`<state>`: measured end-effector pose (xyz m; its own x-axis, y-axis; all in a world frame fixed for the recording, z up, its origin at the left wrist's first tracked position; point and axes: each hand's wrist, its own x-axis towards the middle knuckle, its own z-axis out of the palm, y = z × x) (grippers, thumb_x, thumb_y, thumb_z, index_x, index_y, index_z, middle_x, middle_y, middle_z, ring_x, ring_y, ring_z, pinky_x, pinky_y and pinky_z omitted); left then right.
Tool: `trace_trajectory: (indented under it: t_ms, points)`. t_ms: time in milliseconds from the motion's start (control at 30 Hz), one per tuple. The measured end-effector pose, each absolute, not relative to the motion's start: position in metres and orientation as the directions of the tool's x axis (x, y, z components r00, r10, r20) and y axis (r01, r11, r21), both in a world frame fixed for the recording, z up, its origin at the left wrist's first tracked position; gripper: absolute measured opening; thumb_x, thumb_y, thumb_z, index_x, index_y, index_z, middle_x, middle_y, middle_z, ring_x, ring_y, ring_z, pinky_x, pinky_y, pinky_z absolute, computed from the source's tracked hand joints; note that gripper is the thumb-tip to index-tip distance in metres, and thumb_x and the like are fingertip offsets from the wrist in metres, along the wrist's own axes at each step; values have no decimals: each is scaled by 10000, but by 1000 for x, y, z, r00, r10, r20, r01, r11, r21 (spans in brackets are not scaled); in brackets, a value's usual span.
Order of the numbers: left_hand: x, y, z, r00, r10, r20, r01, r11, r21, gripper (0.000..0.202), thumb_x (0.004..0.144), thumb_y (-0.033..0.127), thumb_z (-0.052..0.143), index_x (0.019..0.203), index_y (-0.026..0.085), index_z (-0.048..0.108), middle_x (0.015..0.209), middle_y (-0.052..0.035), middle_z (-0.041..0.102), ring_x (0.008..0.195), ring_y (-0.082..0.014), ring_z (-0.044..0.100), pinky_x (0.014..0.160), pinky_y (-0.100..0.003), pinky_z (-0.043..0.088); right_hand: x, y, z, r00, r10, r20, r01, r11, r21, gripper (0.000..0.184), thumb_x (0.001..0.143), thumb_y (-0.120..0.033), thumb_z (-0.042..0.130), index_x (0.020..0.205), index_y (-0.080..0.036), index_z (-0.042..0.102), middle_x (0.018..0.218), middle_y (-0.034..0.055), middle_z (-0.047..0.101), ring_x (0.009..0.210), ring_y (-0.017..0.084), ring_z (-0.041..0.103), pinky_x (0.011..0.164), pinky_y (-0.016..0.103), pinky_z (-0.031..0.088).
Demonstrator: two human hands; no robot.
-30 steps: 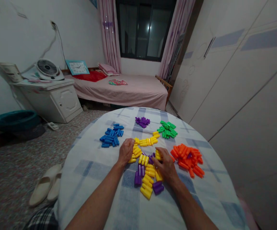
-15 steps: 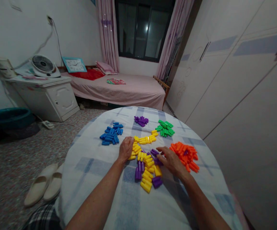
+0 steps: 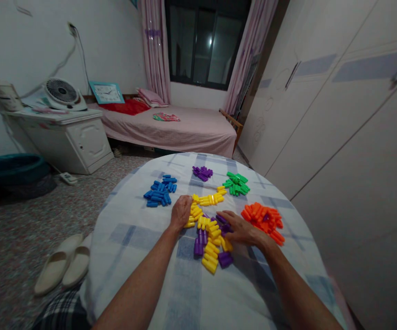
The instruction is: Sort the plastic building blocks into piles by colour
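A mixed heap of yellow and purple plastic pieces [image 3: 209,238] lies in the middle of a round table [image 3: 143,256] covered by a checked cloth. My left hand [image 3: 181,212] rests curled at the heap's left edge, its fingers on yellow pieces. My right hand [image 3: 237,228] lies flat over the heap's right side, fingers stretched toward purple pieces. A row of yellow pieces [image 3: 209,199] sits just beyond my left hand.
Sorted piles ring the heap: blue [image 3: 160,191], purple [image 3: 202,173], green [image 3: 236,184], orange [image 3: 263,218]. Beyond the table are a bed [image 3: 181,128], a white cabinet [image 3: 64,137] with a fan, slippers [image 3: 61,266] on the floor and wardrobes [image 3: 339,119] at right.
My right hand slid left and flattened over the purple pieces at the heap's right side. The left hand has barely moved. The view shifted slightly.
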<state>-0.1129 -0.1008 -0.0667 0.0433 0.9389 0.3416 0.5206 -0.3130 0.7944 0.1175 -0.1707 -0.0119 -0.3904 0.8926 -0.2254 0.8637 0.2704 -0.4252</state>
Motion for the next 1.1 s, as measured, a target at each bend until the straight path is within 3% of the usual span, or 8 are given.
trace_trajectory:
  t_ms: [200, 300, 433, 633, 767, 833, 967, 1100]
  points:
    - [-113, -101, -67, 37, 935, 352, 531, -317, 786, 364, 920, 356, 281, 845, 187, 594, 907, -61, 622, 876, -168, 585, 817, -298, 448, 117, -163, -15, -416, 886, -205, 855, 304, -421, 813, 598, -140, 554, 1383, -189, 350, 1385, 122, 381, 1211, 242, 427, 990, 352, 365]
    - [-113, -101, -67, 41, 935, 352, 529, -319, 786, 367, 921, 352, 276, 839, 184, 592, 898, -61, 621, 869, -169, 588, 812, -300, 452, 113, -160, -17, -379, 908, -179, 870, 283, -404, 739, 623, -159, 558, 1342, -214, 396, 1291, 108, 441, 1059, 222, 521, 880, 330, 421]
    - [-113, -101, -67, 42, 934, 355, 529, -322, 785, 360, 918, 341, 287, 857, 181, 604, 924, -65, 628, 888, -170, 589, 824, -304, 454, 113, -158, -20, -324, 930, -172, 893, 241, -380, 606, 639, -201, 594, 1233, -220, 473, 1152, 79, 497, 923, 191, 544, 785, 300, 420]
    - [-113, -99, -72, 46, 926, 374, 529, -340, 777, 366, 917, 350, 290, 897, 175, 611, 954, -74, 629, 910, -172, 592, 845, -306, 452, 108, -156, -14, -341, 923, -180, 911, 277, -307, 751, 679, -252, 581, 1379, -241, 307, 1176, 102, 476, 927, 214, 552, 737, 300, 397]
    - [-113, -98, -72, 49, 928, 370, 522, -340, 782, 361, 916, 338, 292, 912, 164, 608, 959, -80, 626, 920, -174, 591, 855, -308, 449, 96, -151, -9, -314, 914, -256, 943, 269, -195, 667, 627, -364, 665, 1248, -229, 464, 1129, 104, 486, 865, 223, 564, 657, 287, 381]
    - [-114, -99, -71, 51, 929, 368, 522, -339, 783, 360, 915, 335, 294, 910, 159, 608, 958, -84, 625, 920, -176, 591, 856, -308, 449, 95, -149, -10, -295, 926, -237, 948, 254, -190, 529, 640, -336, 659, 1139, -217, 529, 1085, 93, 508, 814, 199, 561, 627, 271, 366]
    - [-113, -100, -68, 56, 927, 370, 542, -339, 769, 345, 915, 320, 297, 892, 171, 607, 942, -75, 623, 905, -170, 592, 844, -300, 451, 102, -147, -14, -226, 968, -108, 913, 171, -371, 321, 670, -138, 559, 984, -197, 586, 962, 48, 571, 793, 148, 547, 662, 248, 372]
    - [-112, -100, -68, 54, 928, 369, 556, -334, 761, 337, 915, 314, 299, 891, 176, 605, 919, -68, 617, 894, -170, 591, 834, -298, 452, 102, -145, -10, -124, 978, -167, 677, -40, -735, 225, 720, -191, 503, 920, -169, 602, 737, -3, 582, 606, 102, 517, 554, 220, 390]
